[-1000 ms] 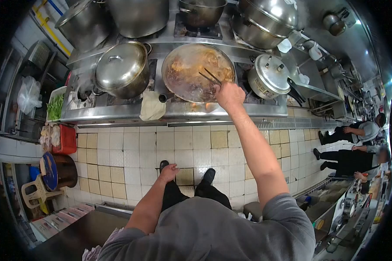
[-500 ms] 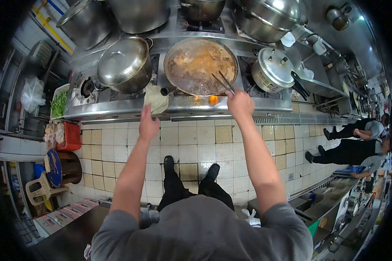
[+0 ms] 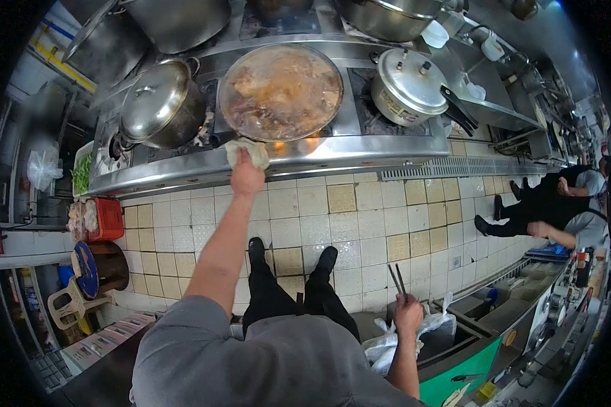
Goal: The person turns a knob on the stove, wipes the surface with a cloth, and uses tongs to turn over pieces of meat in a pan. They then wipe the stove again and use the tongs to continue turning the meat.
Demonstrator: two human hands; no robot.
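My left hand [image 3: 248, 178] is closed on a pale cloth [image 3: 258, 150], which lies against the front edge of the stove right by the dark handle [image 3: 218, 140] of a wide wok [image 3: 282, 95]. Meat pieces simmer in brown, bubbling broth inside the wok, and orange flame shows beneath its near rim. Down at my right side, my right hand [image 3: 409, 316] grips a pair of dark tongs [image 3: 397, 279], tips pointing away from me. White plastic bags [image 3: 387, 342] hang or lie close by that hand.
A lidded pot [image 3: 155, 102] stands left of the wok, a pressure cooker [image 3: 413, 85] to its right. Large pots [image 3: 176, 24] line the back. A red crate [image 3: 105, 218] and stool [image 3: 102, 268] are on the left. Two people [image 3: 543, 203] stand at the right.
My left hand has closed on the cloth and moved it right. My right hand has swung back from the wok to my right side, carrying the tongs. The view has shifted right.
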